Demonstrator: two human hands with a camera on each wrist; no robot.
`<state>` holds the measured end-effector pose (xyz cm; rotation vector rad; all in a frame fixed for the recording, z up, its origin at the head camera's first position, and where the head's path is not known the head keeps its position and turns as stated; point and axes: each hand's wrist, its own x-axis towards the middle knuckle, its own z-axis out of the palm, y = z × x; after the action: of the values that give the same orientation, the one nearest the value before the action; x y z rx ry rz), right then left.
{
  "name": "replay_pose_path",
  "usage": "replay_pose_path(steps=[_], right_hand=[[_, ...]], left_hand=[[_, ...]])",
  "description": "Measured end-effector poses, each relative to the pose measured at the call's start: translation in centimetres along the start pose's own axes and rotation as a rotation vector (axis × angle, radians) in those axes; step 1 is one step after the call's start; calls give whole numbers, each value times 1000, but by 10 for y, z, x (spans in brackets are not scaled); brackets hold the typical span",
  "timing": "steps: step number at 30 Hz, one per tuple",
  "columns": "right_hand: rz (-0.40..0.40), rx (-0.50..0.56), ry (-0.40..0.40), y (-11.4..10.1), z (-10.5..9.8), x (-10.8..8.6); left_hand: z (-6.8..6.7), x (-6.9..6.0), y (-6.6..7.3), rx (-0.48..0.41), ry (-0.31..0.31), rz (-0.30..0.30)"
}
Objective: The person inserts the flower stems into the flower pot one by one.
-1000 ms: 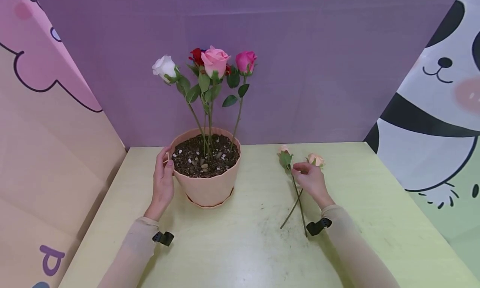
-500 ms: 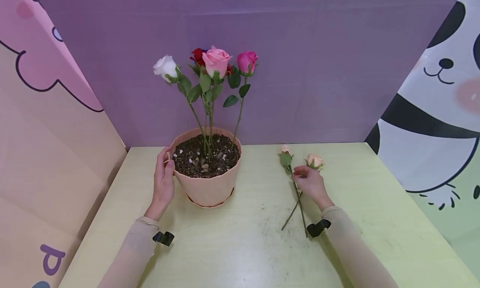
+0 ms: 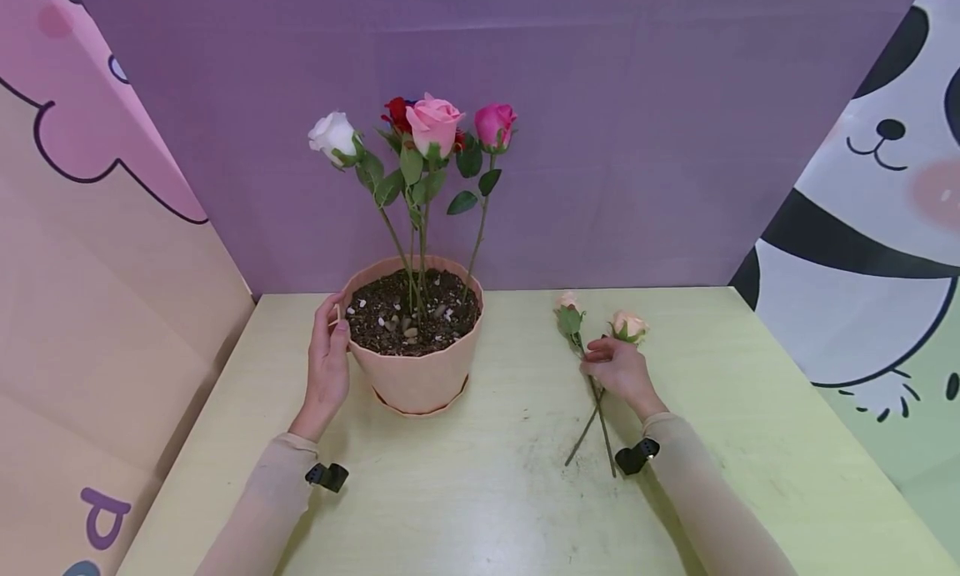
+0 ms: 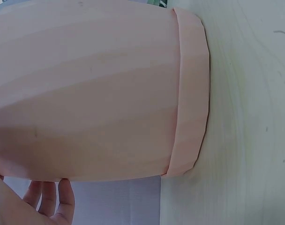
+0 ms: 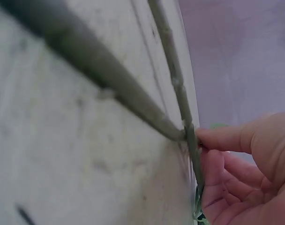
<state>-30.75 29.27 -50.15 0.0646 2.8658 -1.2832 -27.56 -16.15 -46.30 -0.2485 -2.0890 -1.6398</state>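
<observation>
In the head view a peach flower pot (image 3: 420, 380) of dark soil stands left of centre, with several upright roses in it. My left hand (image 3: 327, 372) rests against the pot's left side. In the left wrist view its fingertips (image 4: 65, 185) touch the outer wall. To the right, two small peach roses lie with stems crossed. My right hand (image 3: 621, 372) pinches the stem of the left peach rose (image 3: 570, 319) below its leaves; the right peach rose (image 3: 628, 326) lies just beyond the hand. In the right wrist view the thumb (image 5: 229, 139) is by the crossing stems (image 5: 182, 98).
The pale table (image 3: 487, 493) has small dark specks near the stem ends. A purple backdrop (image 3: 637, 142) rises behind its far edge. A panda-print panel (image 3: 862, 326) stands at the right and a pink-and-cream panel (image 3: 97, 309) at the left.
My right hand has slid a little toward me, down along the crossed stems. The stem ends have shifted slightly nearer. My left hand stays at the pot.
</observation>
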Motion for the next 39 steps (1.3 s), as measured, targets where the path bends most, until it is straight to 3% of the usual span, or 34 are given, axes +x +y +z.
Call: replay_pose_path(steps=[13,21,31,39], right_hand=[[4,-23,32,5,2,5],[20,33,27,2,-2,6],[28,285,-8,-17,-8,3],[13,406,-40,-29,-17,1]], left_hand=[[1,0,1,-7,-6,-15],[0,0,1,-14,-1,-6],[1,-1,2,-15,9,4],[1,0,1,-18,13,11]])
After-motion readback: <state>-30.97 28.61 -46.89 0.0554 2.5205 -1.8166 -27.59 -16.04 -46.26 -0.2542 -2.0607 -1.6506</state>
